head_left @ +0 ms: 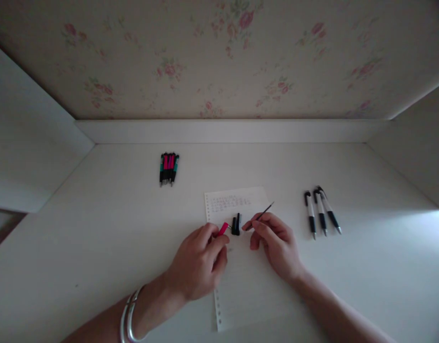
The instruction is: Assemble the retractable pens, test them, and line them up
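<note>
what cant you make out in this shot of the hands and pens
- Head view: the writing on the paper is too small and dim to read.
- Head view: most of the pink pen piece is hidden by the fingers of the left hand.
- Head view: the near end of the thin refill is covered by the right hand.
- Head view: the bundle of pens is too small to count.
</note>
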Motion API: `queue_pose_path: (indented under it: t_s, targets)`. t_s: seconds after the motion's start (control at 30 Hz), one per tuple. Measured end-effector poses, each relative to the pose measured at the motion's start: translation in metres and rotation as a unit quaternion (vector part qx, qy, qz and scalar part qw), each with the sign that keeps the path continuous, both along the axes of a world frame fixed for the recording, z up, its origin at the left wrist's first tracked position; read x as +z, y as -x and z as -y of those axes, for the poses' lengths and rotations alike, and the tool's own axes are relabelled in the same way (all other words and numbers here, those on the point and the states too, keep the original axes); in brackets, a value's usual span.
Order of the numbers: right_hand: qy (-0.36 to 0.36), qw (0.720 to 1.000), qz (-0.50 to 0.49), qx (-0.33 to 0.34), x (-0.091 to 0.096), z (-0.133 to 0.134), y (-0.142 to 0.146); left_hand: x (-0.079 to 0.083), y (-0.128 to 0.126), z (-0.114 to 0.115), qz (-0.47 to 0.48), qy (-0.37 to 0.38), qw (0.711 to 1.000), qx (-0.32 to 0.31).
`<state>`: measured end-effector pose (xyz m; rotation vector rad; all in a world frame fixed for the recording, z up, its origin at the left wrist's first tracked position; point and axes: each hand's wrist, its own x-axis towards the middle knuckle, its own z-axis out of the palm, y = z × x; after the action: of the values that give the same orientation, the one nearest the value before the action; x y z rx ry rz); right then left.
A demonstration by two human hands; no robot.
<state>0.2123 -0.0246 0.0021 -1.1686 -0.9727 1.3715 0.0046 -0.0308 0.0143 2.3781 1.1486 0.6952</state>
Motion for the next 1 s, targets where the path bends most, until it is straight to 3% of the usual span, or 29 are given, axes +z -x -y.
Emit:
queue_pose_path:
  t_s: [0.23,0.53,1.0]
  targets:
    - [0.002,1.000,0.018,0.006,0.007,0.000,0.002,-0.004,-0.006,0.005,-0.069,-0.045,0.997,-0.012]
    - [-0.003,0.999,0.015,0.038,0.013,0.006,0.005,-0.005,-0.004,-0.003,0.132,0.024,0.989,0.061]
    - [0.000,0.998,0.016,0.056,0.015,0.007,0.009,-0.005,-0.003,-0.004,0.163,0.003,0.985,0.061]
